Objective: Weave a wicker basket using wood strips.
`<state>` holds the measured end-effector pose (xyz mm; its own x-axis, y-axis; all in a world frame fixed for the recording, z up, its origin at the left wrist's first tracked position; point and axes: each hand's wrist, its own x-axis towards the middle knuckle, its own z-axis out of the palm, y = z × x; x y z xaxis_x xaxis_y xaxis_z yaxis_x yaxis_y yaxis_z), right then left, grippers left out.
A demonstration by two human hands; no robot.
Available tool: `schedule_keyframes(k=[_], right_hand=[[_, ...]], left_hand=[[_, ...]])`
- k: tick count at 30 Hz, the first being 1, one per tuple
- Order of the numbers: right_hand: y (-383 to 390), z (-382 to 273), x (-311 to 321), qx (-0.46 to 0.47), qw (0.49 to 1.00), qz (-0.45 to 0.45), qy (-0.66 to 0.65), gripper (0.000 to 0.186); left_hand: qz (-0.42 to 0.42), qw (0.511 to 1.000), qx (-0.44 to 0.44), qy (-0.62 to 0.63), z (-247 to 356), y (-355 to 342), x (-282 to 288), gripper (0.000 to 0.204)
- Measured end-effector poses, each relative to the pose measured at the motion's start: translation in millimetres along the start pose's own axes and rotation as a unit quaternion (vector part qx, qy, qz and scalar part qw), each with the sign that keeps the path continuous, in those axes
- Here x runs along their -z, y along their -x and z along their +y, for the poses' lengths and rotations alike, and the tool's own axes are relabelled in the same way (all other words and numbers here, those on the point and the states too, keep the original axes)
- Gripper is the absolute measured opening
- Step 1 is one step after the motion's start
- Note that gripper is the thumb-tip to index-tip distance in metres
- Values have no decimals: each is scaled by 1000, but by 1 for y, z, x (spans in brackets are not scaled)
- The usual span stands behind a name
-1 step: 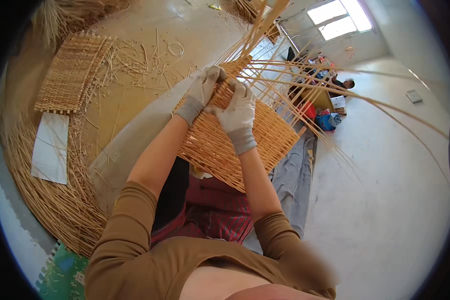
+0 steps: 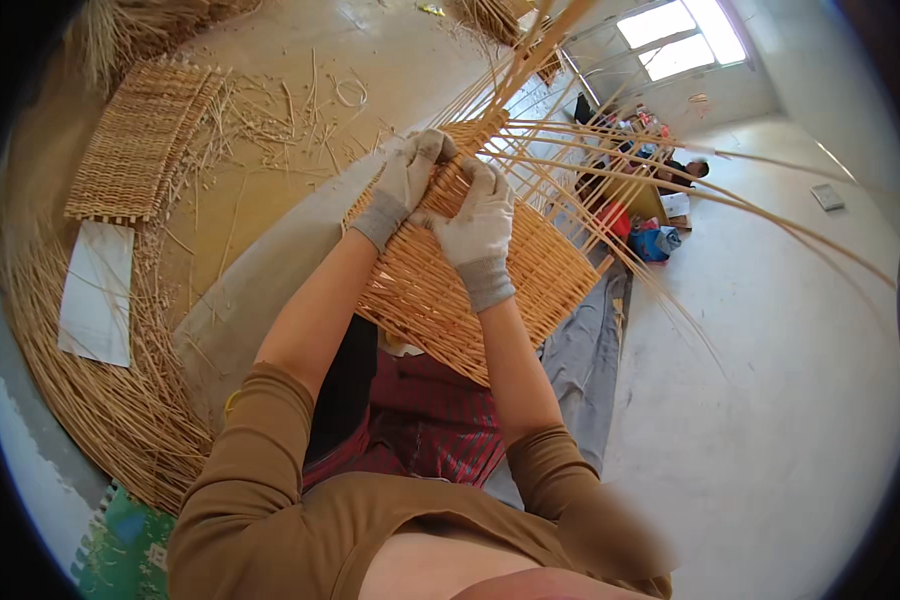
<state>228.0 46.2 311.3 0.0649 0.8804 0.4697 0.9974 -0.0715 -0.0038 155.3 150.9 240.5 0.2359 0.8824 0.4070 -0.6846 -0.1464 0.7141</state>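
A tan woven wicker panel (image 2: 525, 275) leans at a slant over my lap, with long loose canes (image 2: 660, 140) fanning out from its far and right edges. My left hand (image 2: 408, 178), in a pale work glove with a grey cuff, curls its fingers on the weave near the far end. Just right of it, my right hand (image 2: 475, 222), gloved alike, has its fingers bent over the weave and its thumb pointing toward the left hand. Both hands' fingertips are partly hidden by the weave and the gloves.
Finished-looking woven panels (image 2: 135, 140) lie stacked at the left, beside a white board (image 2: 98, 290) on a long bundle of canes (image 2: 90, 400). Cane scraps (image 2: 300, 120) litter the floor. Another person (image 2: 682, 172) is by a cluttered table at the far right, near a blue bag (image 2: 654, 242).
Both hands keep their place on the wicker panel. The loose canes at the right have swayed slightly, and the things at the left sit a little further left in view.
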Motion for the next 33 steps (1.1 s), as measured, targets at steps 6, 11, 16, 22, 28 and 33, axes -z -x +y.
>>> schedule_keyframes(k=[6,11,16,22,28,33], right_hand=[[-16,-15,12,3,999,-31,22,96],[-18,-25,26,-46,996,-52,54,96],[-8,7,23,85,987,-1,-136,47],[-57,-40,54,-18,975,187,-121,26],[-67,-37,36,-24,970,236,-47,26],[-61,-33,30,-16,868,126,-479,17]], left_hand=[[-20,999,-17,-25,-9,-13,7,49],[-16,999,-29,-19,2,-15,-3,43],[-28,979,-85,-185,16,-3,3,33],[-37,967,-33,-250,7,-11,2,70],[-52,967,-14,-250,13,-9,0,71],[-45,978,-19,-204,19,-4,-2,65]])
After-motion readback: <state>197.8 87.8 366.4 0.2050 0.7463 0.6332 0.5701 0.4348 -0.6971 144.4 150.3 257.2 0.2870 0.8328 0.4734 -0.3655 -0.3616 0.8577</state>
